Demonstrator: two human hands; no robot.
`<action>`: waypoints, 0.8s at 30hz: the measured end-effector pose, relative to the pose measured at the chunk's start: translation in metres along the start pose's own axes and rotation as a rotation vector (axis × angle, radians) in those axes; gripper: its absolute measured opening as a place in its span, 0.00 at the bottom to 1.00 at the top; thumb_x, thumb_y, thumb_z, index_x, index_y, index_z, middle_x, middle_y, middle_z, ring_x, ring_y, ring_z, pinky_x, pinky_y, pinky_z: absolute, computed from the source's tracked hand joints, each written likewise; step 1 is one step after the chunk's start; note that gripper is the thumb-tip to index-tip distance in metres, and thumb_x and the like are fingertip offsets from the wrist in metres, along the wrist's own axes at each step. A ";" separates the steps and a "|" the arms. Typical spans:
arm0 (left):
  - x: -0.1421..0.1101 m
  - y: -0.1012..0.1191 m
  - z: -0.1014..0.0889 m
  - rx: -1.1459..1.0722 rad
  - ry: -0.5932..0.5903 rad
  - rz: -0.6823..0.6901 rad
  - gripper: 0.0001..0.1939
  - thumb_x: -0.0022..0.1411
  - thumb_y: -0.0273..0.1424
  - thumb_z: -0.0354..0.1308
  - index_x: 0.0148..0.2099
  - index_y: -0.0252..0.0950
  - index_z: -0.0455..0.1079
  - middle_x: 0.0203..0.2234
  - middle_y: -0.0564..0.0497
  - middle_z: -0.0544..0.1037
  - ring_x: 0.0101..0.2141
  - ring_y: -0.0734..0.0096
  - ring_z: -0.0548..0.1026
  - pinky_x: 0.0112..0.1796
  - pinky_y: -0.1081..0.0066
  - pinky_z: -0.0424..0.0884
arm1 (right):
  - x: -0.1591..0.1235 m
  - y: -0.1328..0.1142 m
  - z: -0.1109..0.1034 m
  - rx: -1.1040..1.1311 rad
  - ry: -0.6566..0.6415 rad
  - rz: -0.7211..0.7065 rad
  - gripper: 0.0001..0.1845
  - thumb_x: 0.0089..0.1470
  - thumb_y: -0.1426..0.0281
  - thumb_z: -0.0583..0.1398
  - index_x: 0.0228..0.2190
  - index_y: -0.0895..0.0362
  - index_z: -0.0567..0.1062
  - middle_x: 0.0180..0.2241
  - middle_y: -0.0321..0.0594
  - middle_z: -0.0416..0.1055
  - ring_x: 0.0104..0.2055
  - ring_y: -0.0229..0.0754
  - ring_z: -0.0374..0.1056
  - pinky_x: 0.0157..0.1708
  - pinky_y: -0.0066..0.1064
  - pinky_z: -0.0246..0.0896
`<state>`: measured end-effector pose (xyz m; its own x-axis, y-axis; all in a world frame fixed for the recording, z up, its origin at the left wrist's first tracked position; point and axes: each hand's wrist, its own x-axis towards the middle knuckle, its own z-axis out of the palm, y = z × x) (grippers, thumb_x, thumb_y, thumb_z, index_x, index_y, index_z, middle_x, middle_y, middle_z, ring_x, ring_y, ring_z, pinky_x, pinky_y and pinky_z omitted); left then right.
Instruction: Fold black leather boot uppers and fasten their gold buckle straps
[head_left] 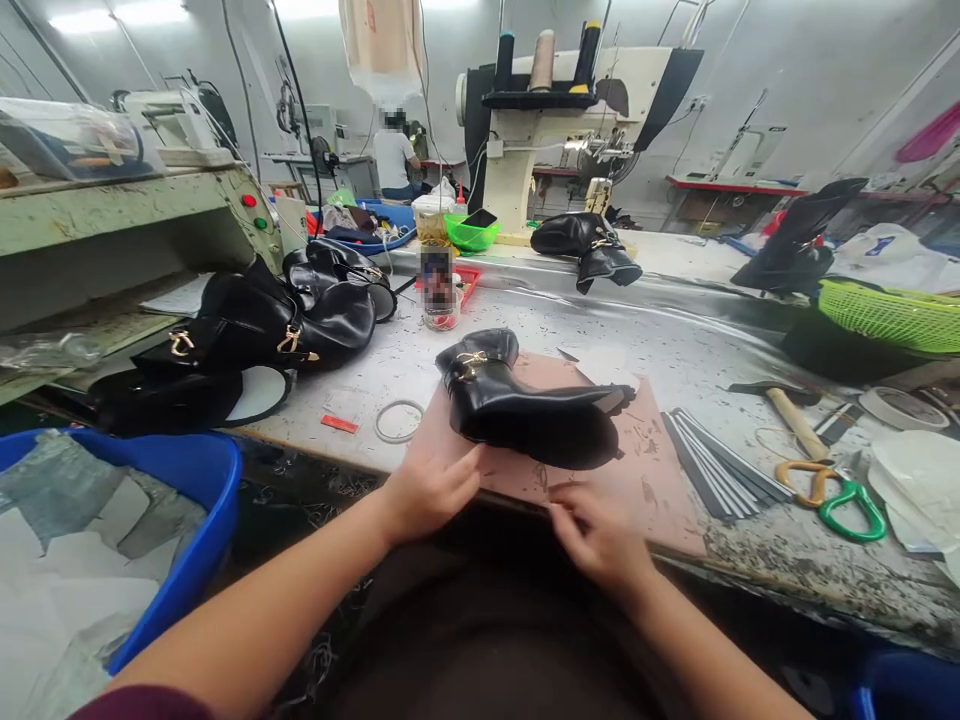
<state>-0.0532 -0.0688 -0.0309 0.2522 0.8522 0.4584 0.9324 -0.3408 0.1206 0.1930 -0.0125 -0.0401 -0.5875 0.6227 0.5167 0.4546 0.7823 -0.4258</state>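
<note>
A black ankle boot upper (499,395) with a gold buckle lies on its side on a pinkish-brown board (652,480) in front of me. My left hand (431,495) is closed, thumb and finger together just below the boot's lower left edge. Whether it touches the boot or pinches something small, I cannot tell. At the board's front edge my right hand (600,535) is curled, its fingertips pressed together. Anything between those fingers is hidden or too small to name.
Several black boots (322,310) lie at the left, above a blue tub (217,500) of scraps. A tape ring (399,422), grey-white strips (720,470), a hammer (796,425) and green-orange scissors (851,510) are around the board. A sewing machine (517,160) stands behind.
</note>
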 end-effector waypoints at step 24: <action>0.169 0.013 -0.041 0.311 -0.032 -0.492 0.13 0.59 0.21 0.43 0.43 0.29 0.67 0.31 0.38 0.76 0.34 0.52 0.76 0.31 0.64 0.67 | 0.055 0.025 -0.007 -0.040 0.205 0.518 0.11 0.48 0.63 0.58 0.30 0.58 0.73 0.28 0.47 0.74 0.30 0.50 0.69 0.28 0.36 0.61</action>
<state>-0.0093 0.0546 0.0846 -0.2271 0.8940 0.3862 0.9727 0.2273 0.0459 0.1768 0.0414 -0.0166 -0.1397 0.9130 0.3833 0.6769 0.3706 -0.6360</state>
